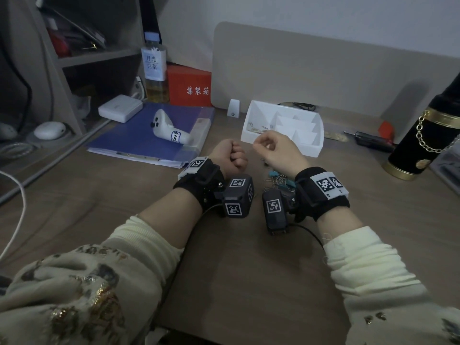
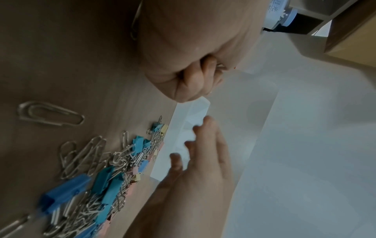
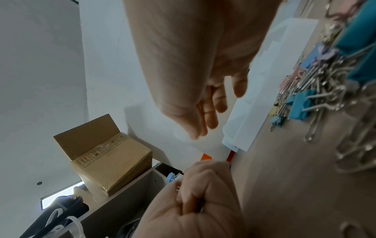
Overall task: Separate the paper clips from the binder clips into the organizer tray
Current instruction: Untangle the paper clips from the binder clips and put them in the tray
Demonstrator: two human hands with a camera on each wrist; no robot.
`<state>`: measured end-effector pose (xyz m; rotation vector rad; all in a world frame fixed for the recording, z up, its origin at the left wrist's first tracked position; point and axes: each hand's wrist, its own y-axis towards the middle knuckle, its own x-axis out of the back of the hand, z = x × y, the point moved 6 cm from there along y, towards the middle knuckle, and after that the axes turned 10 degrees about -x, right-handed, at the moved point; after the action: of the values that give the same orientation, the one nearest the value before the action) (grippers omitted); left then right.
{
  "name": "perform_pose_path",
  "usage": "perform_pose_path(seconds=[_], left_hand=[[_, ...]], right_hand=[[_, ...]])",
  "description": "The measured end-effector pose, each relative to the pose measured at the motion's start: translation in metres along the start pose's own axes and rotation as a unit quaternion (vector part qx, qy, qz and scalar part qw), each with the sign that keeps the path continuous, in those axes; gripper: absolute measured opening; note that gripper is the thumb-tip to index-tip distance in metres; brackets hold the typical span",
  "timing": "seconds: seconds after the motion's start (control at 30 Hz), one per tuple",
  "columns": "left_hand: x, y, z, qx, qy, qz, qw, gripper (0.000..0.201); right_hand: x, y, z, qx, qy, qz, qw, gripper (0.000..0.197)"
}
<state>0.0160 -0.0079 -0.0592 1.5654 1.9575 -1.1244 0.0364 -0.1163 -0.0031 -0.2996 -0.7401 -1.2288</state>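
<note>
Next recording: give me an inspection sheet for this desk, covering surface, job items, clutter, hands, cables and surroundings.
Surface: brown desk, beige back panel.
Job's things: white organizer tray with a few paper clips in its left compartment; mixed pile of paper clips and binder clips on the desk in front of the tray.
Clutter: blue folder with a white controller on it, tea bottle, red box, white adapter, black and gold cylinder.
Grippers: left hand is fisted, contents unclear; right hand is by the tray's front edge, fingers loosely curled, nothing seen in them.
Cables: white cable at left; black wrist-camera leads.
Surroundings: shelf unit at left, cardboard box on top.
</note>
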Motion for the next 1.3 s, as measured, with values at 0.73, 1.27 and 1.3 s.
perform_pose_path(seconds=[0.73,1.27,1.3], left_hand=[[0.002,0.005,0.007,0.008,0.008,-0.004,1.000,0.038],[-0.004,0.002,0.015,0.019,0.032,0.003,0.999,0.037],[-0.005,0.002,0.016,0.019,0.032,0.004,0.999,0.037]], right_hand=[[0.008,-0.010,-0.018,-0.044,-0.219,0.146,0.964,0.009],[0.001,-0.023,-0.017,-0.054,-0.312,0.244,0.917,0.040],[-0.001,-0.022,-0.017,-0.048,-0.313,0.242,0.917,0.035]])
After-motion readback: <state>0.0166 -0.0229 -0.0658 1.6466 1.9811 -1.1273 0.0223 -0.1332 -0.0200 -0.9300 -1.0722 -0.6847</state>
